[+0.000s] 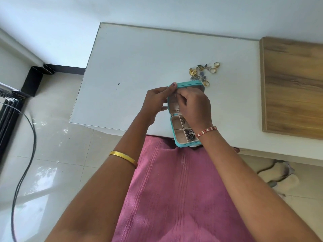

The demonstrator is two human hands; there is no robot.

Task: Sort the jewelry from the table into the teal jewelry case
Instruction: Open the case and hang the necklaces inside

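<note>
The teal jewelry case [176, 140] stands open at the near edge of the white table [139, 67], its lid [190, 84] raised. My left hand [157, 103] grips the lid's left edge. My right hand [194, 105] is inside the lid with curled fingers, pinching something small that I cannot make out. Beige compartments show in the base; one holds dark beaded jewelry [190, 133]. A pile of loose jewelry [202, 72], gold rings and blue and gold pieces, lies on the table just behind the case.
A wooden board [293, 84] covers the table's right end. Black cables [26, 154] trail over the tiled floor on the left. My pink garment [174, 189] fills the foreground under the arms.
</note>
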